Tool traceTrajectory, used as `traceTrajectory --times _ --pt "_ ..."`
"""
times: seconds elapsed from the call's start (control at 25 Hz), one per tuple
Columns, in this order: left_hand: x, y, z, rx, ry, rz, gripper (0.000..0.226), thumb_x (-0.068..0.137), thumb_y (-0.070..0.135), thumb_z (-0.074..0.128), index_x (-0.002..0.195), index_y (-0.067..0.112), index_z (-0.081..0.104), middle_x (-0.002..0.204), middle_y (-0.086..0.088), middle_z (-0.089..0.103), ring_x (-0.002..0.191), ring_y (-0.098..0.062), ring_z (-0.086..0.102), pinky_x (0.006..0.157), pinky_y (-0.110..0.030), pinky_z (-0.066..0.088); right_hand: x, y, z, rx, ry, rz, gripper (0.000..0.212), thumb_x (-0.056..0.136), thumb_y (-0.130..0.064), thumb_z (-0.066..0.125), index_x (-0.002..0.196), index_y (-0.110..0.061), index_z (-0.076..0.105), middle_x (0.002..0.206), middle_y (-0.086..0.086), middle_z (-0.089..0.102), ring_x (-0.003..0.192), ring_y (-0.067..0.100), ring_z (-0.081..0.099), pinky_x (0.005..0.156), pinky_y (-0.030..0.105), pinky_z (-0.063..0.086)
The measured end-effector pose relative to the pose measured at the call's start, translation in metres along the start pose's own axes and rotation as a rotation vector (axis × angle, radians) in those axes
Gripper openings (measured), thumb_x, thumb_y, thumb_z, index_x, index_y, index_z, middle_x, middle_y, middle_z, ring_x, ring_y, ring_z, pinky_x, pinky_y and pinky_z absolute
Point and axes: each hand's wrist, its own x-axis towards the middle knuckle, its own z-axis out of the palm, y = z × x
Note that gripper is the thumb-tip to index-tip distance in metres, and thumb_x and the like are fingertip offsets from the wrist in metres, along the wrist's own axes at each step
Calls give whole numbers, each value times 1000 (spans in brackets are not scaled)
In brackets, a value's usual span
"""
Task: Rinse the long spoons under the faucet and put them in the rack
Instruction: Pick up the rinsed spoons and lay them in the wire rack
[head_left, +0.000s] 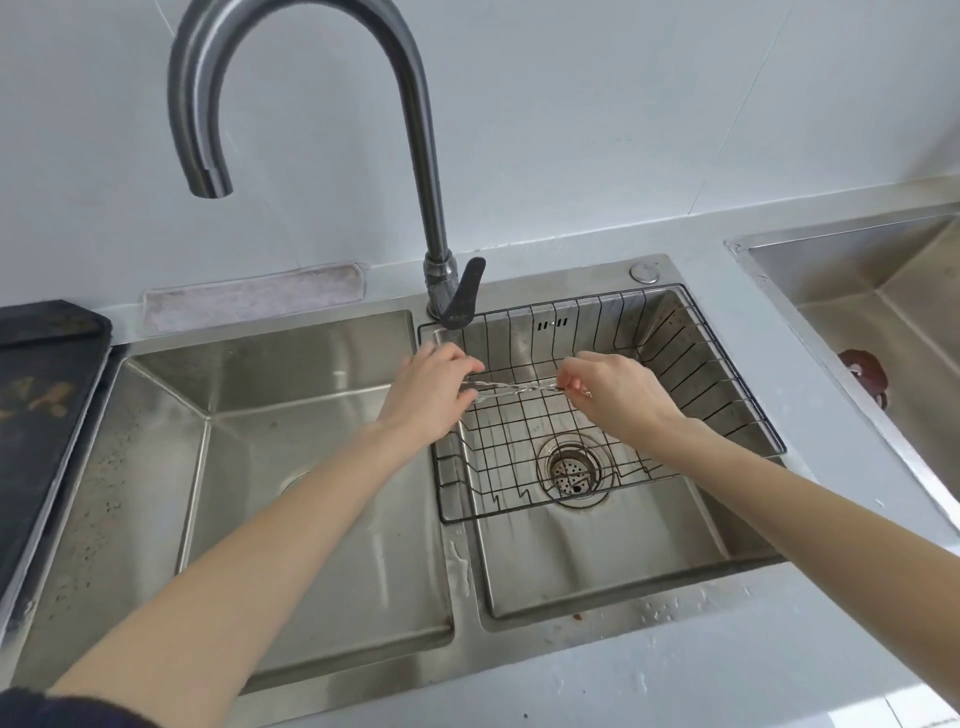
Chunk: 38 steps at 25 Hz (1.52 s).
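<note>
Both hands over rack (737, 364), rear-left corner. Long spoons (511, 387) span between them, long axis left-right: left hand (431, 389) grips one end, right hand (613, 395) pinches other. Faucet (208, 176) spout well left, dry.

A double stainless sink (156, 519) is set into a pale grey counter (779, 649). The right basin's drain strainer (571, 475) sits near its middle. A grey cloth strip (254, 301) lies along the counter's back edge, against the wall. A black board (41, 405) lies at the counter's left edge. Another steel basin (841, 270) at the right edge holds a dark reddish object (865, 374)
</note>
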Motion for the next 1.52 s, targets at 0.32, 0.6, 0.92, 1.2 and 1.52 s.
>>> traceTrajectory --times 0.32,0.6,0.92,1.2,1.52 --pt "27 30 30 -120 -111 6 31 94 20 44 122 16 57 114 -6 62 109 -23 57 88 -35 46 3 59 5 -49 -30 46 16 90 -11 48 99 -8 61 102 6 66 87 36 61 71 40 49" --pt "37 46 78 21 -204 28 40 94 16 40 134 11 43 135 -9 52 125 -25 46 109 -39 35 15 95 35 -75 -96 50 15 91 -11 49 98 -6 61 103 10 65 85 38 62 69 41 50" --pt "30 55 103 -4 -288 -21 50 95 18 37 142 7 25 147 -9 33 134 -26 30 112 -37 27 24 103 59 -62 -160 49 17 91 -11 49 101 -5 62 102 14 63 90 38 61 70 41 49" --pt "22 50 108 -10 -322 -4 50 95 17 37 143 9 25 148 -7 33 134 -26 31 114 -36 23 26 100 71 -97 -184 50 18 93 -11 46 103 -6 59 104 12 61 94 37 58 68 41 48" --pt "20 42 112 -26 -334 -2 51 95 16 37 144 10 25 150 -6 30 134 -25 28 114 -35 24 23 96 74 -74 -180 52 18 92 -10 46 103 -4 59 105 12 62 98 34 56 69 41 49"
